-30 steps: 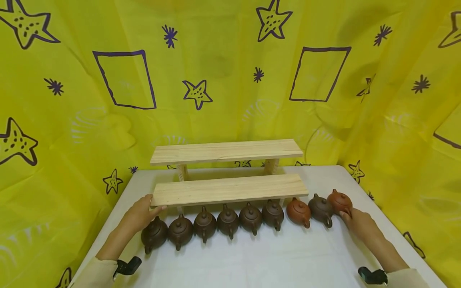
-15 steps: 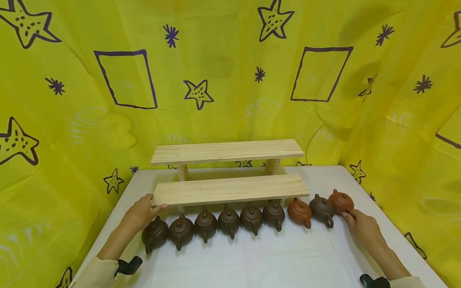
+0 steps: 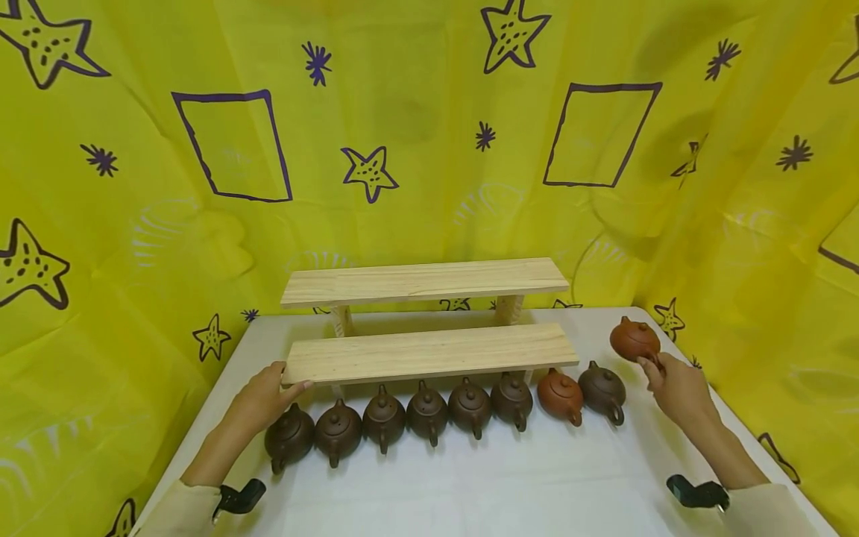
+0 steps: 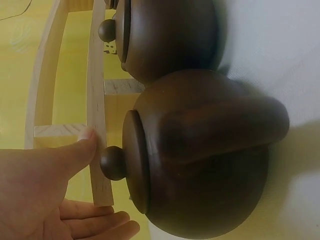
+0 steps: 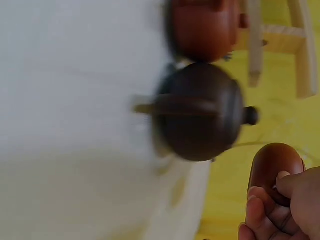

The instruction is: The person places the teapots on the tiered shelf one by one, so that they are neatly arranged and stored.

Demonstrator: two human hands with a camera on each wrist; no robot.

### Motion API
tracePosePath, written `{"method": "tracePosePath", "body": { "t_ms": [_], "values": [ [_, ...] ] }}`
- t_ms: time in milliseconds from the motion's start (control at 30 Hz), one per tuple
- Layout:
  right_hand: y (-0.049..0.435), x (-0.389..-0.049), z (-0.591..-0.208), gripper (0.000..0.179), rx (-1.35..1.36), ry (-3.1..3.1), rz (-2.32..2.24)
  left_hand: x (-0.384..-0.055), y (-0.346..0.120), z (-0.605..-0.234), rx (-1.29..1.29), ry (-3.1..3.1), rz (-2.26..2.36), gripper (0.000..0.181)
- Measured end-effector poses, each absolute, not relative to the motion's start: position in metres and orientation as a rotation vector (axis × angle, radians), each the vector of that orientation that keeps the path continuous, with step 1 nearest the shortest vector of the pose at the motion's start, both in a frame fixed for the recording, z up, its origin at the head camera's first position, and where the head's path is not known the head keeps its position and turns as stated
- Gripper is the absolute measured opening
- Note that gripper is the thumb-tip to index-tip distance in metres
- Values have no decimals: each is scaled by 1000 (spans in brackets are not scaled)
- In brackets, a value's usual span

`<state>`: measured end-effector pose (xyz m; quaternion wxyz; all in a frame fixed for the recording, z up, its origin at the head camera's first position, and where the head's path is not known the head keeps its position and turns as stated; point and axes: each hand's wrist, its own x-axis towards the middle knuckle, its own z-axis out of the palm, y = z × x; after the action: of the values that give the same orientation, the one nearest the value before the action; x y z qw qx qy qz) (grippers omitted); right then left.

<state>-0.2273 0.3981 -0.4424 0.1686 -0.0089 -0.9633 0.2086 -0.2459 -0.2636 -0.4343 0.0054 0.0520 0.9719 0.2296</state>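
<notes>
- The right hand [image 3: 679, 386] pinched a round, reddish-brown, clay-like teapot [image 3: 633, 340] at its handle side, thumb and fingers closed on it, to the right of the pale, unpainted two-tier wooden stand [image 3: 429, 354]. In the right wrist view this teapot showed apart from the others, against yellow.
- The left hand [image 3: 263, 397] gripped the left end of the stand's lower board, its thumb at the front edge and the other fingers around the end.
- Six round, dark brown, clay-like teapots [image 3: 426, 415] stood upright in a close row along the front of the stand, spouts toward it and handles away from it; the leftmost was just beside the left hand.
- A second reddish-brown teapot [image 3: 559, 394] continued that row at the stand's front right corner.
- A dark grey-brown teapot [image 3: 599, 388] ended the row just past the stand's right end, lid on, its handle turned away from the stand.
- A white cloth-covered table [image 3: 470, 492] spread beneath the stand.
- A bright yellow curtain [image 3: 429, 224] with dark-outlined stars and four-sided shapes hung behind the stand and to both sides of it.
</notes>
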Motion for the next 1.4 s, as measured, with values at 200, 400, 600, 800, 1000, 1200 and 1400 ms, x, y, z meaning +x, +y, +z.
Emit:
{"method": "tracePosePath", "body": {
  "t_ms": [200, 400, 600, 800, 1000, 1200, 1400],
  "values": [
    [376, -250, -399, 37, 24, -2699, 624, -245, -264, -433, 152, 3039, 720, 75],
    [346, -275, -364, 39, 61, -2713, 668, -246, -266, -431, 142, 3031, 728, 77],
    [315, -300, -347, 39, 124, -2699, 679, -246, -266, -432, 135, 3034, 736, 76],
    [295, -319, -346, 39, 139, -2695, 689, -245, -264, -437, 140, 3026, 746, 75],
    [283, -330, -346, 40, 181, -2684, 680, -246, -262, -439, 147, 3037, 753, 73],
    [272, -336, -345, 38, 200, -2688, 697, -246, -262, -436, 130, 3037, 751, 73],
    [269, -339, -345, 42, 188, -2700, 705, -244, -264, -435, 120, 3035, 755, 74]
  ]
}}
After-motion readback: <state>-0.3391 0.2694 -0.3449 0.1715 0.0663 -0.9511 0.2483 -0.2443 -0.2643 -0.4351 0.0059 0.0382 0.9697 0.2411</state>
